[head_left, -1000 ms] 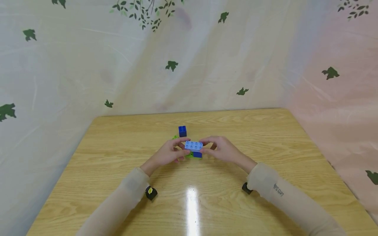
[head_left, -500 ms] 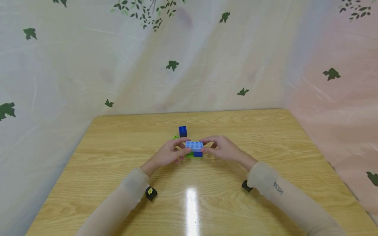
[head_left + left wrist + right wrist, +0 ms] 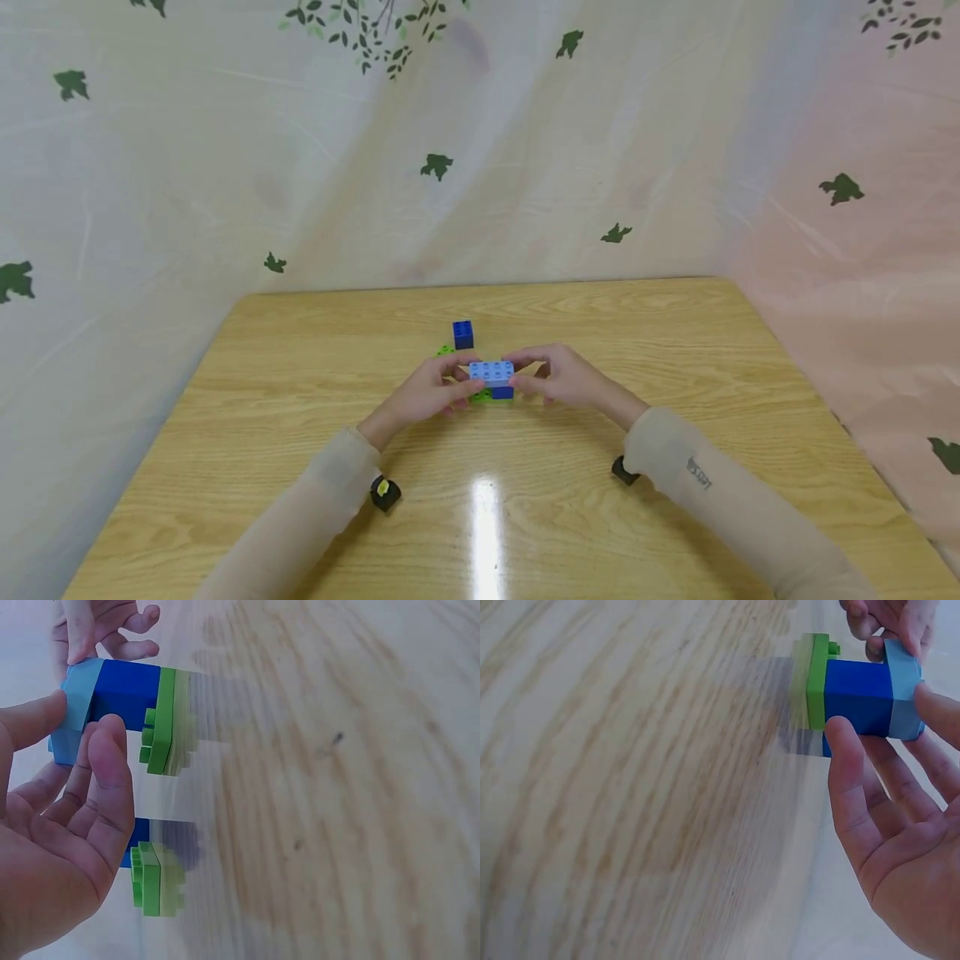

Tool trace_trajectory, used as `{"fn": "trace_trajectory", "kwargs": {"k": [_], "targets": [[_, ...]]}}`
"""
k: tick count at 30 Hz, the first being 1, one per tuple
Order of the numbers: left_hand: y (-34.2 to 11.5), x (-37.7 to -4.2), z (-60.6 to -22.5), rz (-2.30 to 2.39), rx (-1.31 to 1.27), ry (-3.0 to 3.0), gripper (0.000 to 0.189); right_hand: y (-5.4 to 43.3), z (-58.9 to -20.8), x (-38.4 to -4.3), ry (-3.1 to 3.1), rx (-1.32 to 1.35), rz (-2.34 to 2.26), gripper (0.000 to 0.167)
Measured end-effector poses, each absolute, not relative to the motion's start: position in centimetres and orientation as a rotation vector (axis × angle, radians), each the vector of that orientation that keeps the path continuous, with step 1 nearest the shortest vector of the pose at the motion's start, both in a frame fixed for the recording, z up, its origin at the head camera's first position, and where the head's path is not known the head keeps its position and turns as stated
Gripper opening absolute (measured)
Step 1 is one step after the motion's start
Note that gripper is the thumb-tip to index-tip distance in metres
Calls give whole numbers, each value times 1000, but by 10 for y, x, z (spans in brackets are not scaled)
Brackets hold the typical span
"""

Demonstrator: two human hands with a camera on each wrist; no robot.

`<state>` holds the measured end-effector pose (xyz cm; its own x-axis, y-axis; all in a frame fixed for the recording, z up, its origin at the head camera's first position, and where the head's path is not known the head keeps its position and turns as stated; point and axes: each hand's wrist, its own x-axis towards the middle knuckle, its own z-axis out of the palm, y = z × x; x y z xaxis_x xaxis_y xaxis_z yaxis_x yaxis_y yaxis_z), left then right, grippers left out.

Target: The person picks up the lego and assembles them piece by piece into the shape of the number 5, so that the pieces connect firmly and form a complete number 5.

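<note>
My left hand (image 3: 420,390) pinches the left end of a light blue building brick (image 3: 491,371) between thumb and fingers. At its right end my right hand (image 3: 570,379) pinches the same brick. Below it is a dark blue brick (image 3: 129,691), on the right end of a green studded plate (image 3: 163,724) standing on the table. In the right wrist view, the light blue brick (image 3: 904,697) meets the top of the dark blue brick (image 3: 859,694), and the green plate (image 3: 817,682) lies under both. Other fingers hang loosely beside the stack.
Behind the hands stands another dark blue brick (image 3: 463,333), next to a second green piece (image 3: 445,350) partly hidden by my left hand. The wooden table (image 3: 637,333) reaches back to a printed cloth backdrop (image 3: 510,208).
Both hands keep hold of the light blue brick, which stays almost in place over the dark blue one. My right forearm has shifted very slightly to the left.
</note>
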<state>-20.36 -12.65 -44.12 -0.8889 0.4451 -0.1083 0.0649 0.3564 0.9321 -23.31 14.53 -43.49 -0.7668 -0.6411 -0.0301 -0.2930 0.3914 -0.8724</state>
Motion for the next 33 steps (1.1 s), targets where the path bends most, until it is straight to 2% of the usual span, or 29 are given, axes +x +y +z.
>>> {"fn": "trace_trajectory", "kwargs": {"k": [13,19,27,33], "targets": [[-125,-203,-439,1532,411,2272,50,146,-438,-230,2244,-755,-1398,43],[-125,-203,-439,1557,400,2252,52,142,-434,-229,2265,-788,-1372,38],[-124,-203,-440,1573,450,2241,50,141,-433,-231,2281,-848,-1306,46],[-126,-201,-442,1573,471,2257,51,139,-435,-231,2265,-835,-1357,42]]}}
